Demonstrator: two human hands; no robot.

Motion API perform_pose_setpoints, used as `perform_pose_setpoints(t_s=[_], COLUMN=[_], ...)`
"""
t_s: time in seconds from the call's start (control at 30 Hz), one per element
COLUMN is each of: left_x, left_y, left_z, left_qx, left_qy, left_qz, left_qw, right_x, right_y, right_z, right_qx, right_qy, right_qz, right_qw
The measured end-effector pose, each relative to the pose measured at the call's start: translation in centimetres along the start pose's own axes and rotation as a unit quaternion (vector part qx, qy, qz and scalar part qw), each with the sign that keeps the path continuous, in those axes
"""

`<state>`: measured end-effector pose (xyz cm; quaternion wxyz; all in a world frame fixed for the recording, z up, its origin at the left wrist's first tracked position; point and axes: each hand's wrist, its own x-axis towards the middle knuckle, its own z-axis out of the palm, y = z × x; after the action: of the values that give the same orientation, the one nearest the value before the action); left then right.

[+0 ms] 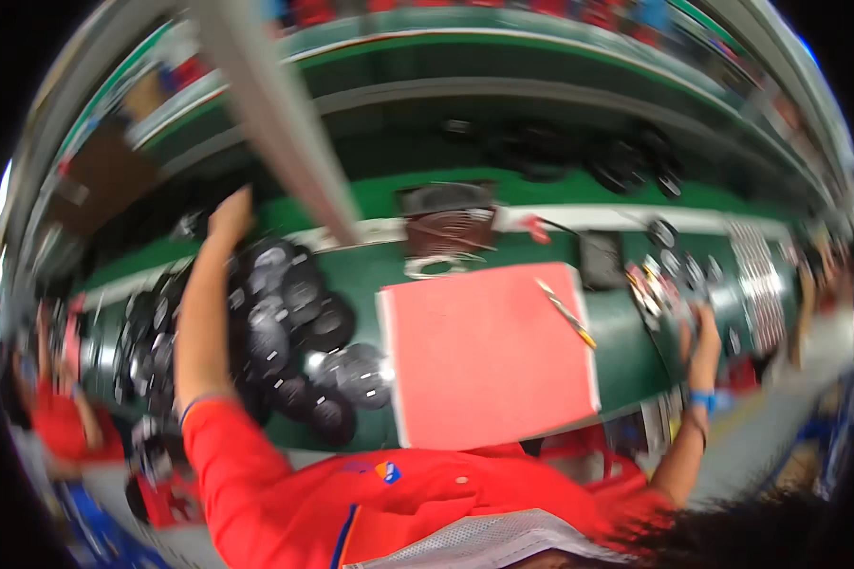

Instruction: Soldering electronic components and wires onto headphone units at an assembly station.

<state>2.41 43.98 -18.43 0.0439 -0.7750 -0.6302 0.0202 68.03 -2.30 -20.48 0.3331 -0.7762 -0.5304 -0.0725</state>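
Stretched out to the far left, my left hand [232, 216] is over the back of the bench, beyond a spread of round black disc-shaped parts [330, 322]. Its fingers are smeared by motion, so whether they hold anything is unclear. My right hand [702, 327] is low at the right side of the bench, beside a cluster of small tools and metal pieces [647, 289]. Blur hides its fingertips. Between my arms lies a pink sheet [484, 365] with a pale border. A slim striped tool with a yellow end [567, 315] rests on its right part.
Behind the pink sheet stands a dark brown box [449, 228]. Right of it are a black square box [600, 261] and a red-handled tool [538, 228]. A pale post [280, 123] rises at the back left. Co-workers sit at both sides, one in a red shirt [62, 422].
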Motion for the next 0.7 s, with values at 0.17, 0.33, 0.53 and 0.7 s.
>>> perform_pose_setpoints(t_s=[0.17,0.33,0.53,0.7], left_x=[0.2,-1.7,-0.2,3.5], left_y=[3.3,7.6,3.2,-5.1], left_z=[1.1,-1.2,-1.4,-1.5], left_qx=[-0.024,-0.029,-0.159,-0.015], left_qy=[0.058,0.064,0.065,0.061], left_qz=[0.048,0.146,0.197,0.016], left_qw=[0.997,0.987,0.965,0.998], right_x=[-3.0,-2.5,-0.5,-1.1], right_y=[-0.2,-1.8,-4.5,-6.0], right_z=[-0.4,1.4,3.5,3.6], right_qx=[0.007,0.036,0.116,0.084], right_qy=[-0.003,-0.057,-0.004,0.045], right_qz=[0.014,0.062,0.090,0.063], right_qw=[1.000,0.996,0.989,0.993])
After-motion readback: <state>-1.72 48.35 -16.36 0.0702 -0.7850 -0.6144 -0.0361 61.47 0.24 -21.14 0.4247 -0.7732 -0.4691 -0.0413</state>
